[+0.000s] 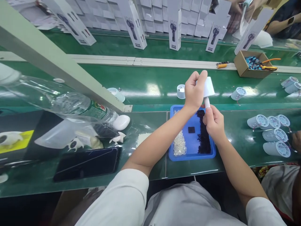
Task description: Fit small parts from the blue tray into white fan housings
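Note:
A white plastic part (208, 87) with a wide head and a narrow stem is held up over the far edge of the blue tray (171, 138). My left hand (195, 91) is closed on its wide head, and the fingers hide some of it. Lower down, my right hand (214, 122) grips the stem between thumb and fingers. Inside the tray, a heap of small whitish pieces (180, 145) lies on the left and many small black pieces (204, 141) on the right. One black square (191, 129) sits between them. Just beyond the tray stands a small white cup (181, 91).
Several pale blue cylinders (276, 149) lie at the right near another person's hand (296, 140). A plastic bottle (77, 102), a slanted post (70, 62) and a dark phone (87, 164) occupy the left. Printed boxes (174, 29) and a carton (242, 67) stand farther back.

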A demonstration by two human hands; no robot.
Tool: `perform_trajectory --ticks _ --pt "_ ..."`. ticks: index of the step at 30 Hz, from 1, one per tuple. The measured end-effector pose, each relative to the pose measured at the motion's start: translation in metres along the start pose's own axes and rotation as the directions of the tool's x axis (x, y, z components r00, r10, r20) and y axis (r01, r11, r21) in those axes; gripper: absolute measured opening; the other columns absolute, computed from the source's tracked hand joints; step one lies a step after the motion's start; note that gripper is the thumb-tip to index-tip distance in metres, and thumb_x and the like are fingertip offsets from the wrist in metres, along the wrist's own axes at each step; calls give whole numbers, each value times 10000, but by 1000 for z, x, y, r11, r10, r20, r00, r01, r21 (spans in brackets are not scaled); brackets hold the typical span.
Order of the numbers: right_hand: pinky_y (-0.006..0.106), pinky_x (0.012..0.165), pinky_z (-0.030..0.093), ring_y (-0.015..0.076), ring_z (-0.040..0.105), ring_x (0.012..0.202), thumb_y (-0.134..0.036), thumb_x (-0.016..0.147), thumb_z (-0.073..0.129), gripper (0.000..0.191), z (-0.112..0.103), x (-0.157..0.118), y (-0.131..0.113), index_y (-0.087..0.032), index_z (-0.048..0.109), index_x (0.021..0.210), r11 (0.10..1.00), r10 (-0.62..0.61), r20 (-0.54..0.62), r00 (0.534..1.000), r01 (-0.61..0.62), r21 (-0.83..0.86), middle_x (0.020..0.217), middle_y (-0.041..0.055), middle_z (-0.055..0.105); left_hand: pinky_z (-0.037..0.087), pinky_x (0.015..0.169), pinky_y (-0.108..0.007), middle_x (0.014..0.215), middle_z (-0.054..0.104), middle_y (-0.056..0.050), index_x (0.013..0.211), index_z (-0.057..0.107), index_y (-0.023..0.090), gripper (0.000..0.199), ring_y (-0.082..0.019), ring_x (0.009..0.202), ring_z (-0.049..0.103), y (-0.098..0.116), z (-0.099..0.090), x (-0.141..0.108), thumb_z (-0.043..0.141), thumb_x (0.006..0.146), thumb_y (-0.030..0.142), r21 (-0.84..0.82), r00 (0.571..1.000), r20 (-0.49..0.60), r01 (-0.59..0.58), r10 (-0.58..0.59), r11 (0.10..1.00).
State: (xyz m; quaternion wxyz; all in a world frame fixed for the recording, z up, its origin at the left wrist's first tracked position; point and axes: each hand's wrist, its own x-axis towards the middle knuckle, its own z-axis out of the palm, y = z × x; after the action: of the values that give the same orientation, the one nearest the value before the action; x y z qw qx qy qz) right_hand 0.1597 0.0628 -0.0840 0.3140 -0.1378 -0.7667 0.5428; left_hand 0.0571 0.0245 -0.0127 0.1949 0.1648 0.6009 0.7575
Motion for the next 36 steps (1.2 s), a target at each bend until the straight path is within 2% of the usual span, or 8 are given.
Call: perform_trajectory --ticks 3,6,11,15,20,25,31,36 --pt "264 409 247 90 281 413 -599 938 439 434 -5 3 -1 -216 632 1003 998 -7 -85 996 2 -55 518 -79 296 456 904 -293 1053 580 -10 781 468 194 270 -207 1166 534 0 -1 3 700 818 326 176 983 128 -153 132 972" --pt "273 456 304 98 333 444 -507 928 506 338 -11 8 0 -219 643 1038 983 -34 -99 994 16 -182 536 -69 361 448 909 -330 947 531 -14 793 416 194 285 -226 1117 568 6 -12 13 658 845 336 265 967 243 -145 80 953" --pt "276 497 357 106 385 455 -348 874 589 224 -8 11 5 -222 607 1058 964 0 -62 998 -16 -265 514 -90 389 445 929 -355 956 501 -13 988 450 246 413 -257 1142 565 14 -59 47 765 721 224 425 980 53 -197 193 883" --pt "260 500 374 97 401 470 -315 843 632 125 1 7 5 -240 556 908 978 -5 -60 998 -8 -211 523 -98 383 373 1056 -491 1083 544 -90 929 540 234 389 -390 1301 430 -11 -94 74 766 627 141 748 989 26 -115 145 653" --pt "274 545 462 109 528 584 -444 841 651 243 8 2 3 -235 528 839 998 -27 16 1000 28 -61 708 -32 544 231 1136 -578 1297 514 -159 1044 614 196 427 -400 1342 366 -47 -87 77 657 652 33 923 987 146 -158 60 352" --pt "319 597 540 130 606 616 -647 871 526 400 10 2 9 -249 519 905 1000 -12 164 986 9 17 830 6 613 323 1103 -483 1257 538 -148 1067 612 180 352 -335 1276 450 -52 -69 71 611 738 55 839 915 403 -376 16 393" --pt "344 654 566 150 654 661 -659 873 517 421 11 1 12 -243 529 930 1000 -1 229 973 -3 14 837 13 626 312 1105 -485 1229 540 -118 693 589 176 127 -343 1296 413 -53 -67 72 683 711 91 745 914 387 -388 122 542" --pt "345 674 567 149 670 675 -648 876 527 414 10 1 12 -240 524 941 1000 9 256 967 -12 13 862 13 633 341 1084 -520 1184 567 -89 747 614 200 99 -328 1235 455 -54 -58 77 712 740 183 659 857 423 -514 295 549"
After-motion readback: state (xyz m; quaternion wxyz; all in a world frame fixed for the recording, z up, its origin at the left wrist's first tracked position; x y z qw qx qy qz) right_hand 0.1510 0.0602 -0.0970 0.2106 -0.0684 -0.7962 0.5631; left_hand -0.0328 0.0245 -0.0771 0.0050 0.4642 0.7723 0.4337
